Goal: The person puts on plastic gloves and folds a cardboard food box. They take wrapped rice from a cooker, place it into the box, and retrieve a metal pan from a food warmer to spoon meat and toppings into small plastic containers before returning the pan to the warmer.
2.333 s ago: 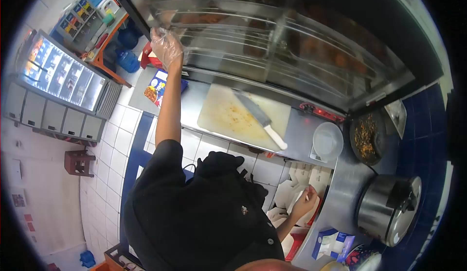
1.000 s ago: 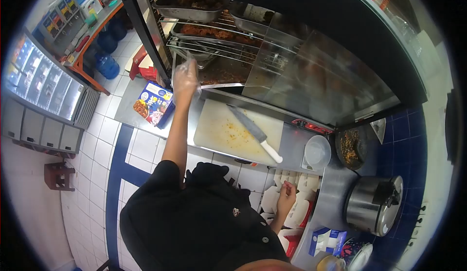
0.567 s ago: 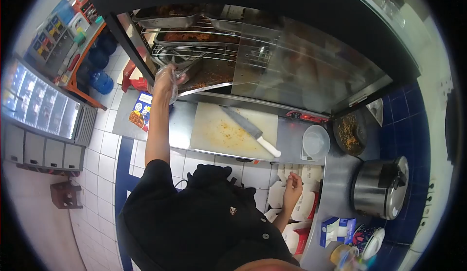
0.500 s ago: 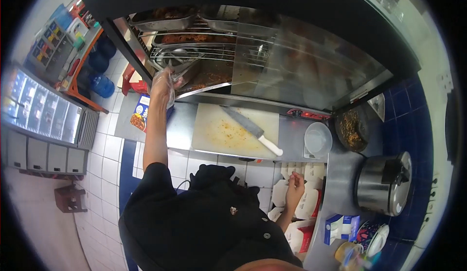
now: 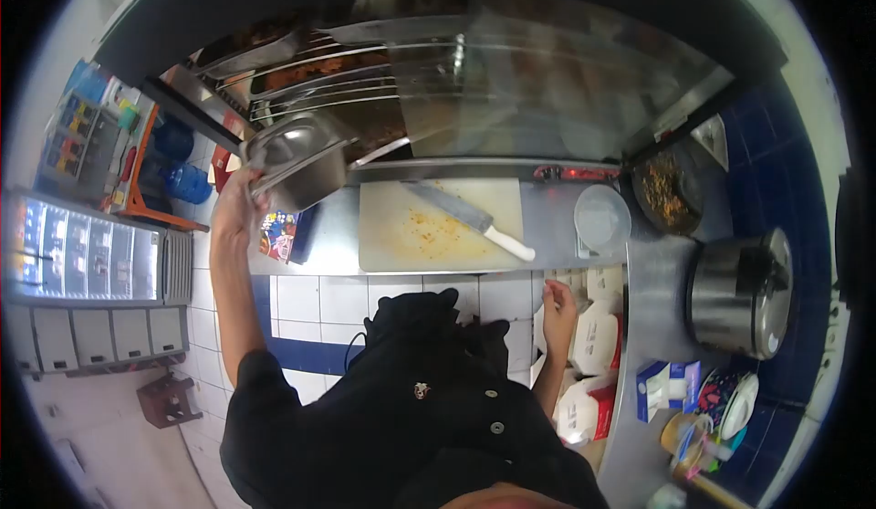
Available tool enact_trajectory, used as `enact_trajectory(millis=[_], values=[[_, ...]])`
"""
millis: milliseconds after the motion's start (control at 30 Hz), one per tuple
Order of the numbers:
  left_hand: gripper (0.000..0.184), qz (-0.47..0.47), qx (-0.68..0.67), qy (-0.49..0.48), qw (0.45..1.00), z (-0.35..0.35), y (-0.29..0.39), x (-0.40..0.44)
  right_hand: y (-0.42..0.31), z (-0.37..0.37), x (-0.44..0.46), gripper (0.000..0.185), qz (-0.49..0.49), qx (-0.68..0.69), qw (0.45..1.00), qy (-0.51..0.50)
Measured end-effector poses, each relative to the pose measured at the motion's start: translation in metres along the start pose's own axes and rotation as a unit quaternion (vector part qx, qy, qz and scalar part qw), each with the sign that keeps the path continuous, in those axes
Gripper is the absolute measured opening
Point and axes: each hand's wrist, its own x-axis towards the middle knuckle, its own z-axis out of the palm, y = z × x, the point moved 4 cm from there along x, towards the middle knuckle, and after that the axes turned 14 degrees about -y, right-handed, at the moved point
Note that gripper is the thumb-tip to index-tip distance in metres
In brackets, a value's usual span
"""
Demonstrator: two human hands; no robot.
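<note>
My left hand (image 5: 241, 203), in a clear plastic glove, grips the edge of a deep steel food pan (image 5: 315, 178) at the left end of the warming cabinet. The pan is tilted and out in front of the shelves, its contents hard to make out. My right hand (image 5: 558, 313) hangs at the right above white and red takeaway boxes (image 5: 598, 335), fingers loosely bent, nothing visible in them. Below the cabinet lies a stained cutting board (image 5: 392, 235) with a white-handled knife (image 5: 488, 226) across it. A blue printed box (image 5: 281, 233) stands just below the pan.
Trays of food (image 5: 319, 71) sit on the cabinet's wire racks, behind sliding glass (image 5: 547, 98) on the right. A plastic tub (image 5: 602, 220), a dark bowl of chopped food (image 5: 666, 189) and a large steel pot (image 5: 737, 294) stand along the right.
My left hand has drawn the steel pan out of the cabinet, leftward and toward me. My right hand stays near the boxes. The camera view has shifted slightly.
</note>
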Motion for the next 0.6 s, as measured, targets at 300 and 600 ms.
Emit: enact_trajectory(millis=[300,600], values=[[0.049,0.058,0.152,0.177,0.971,0.032,0.0,-0.121,-0.016,0.016,-0.028,0.02,-0.042,0.04,0.998,-0.035],[0.043,0.02,0.332,-0.306,0.892,0.259,-0.144,-0.077,0.086,-0.019,-0.124,0.023,0.01,0.062,0.996,0.06]])
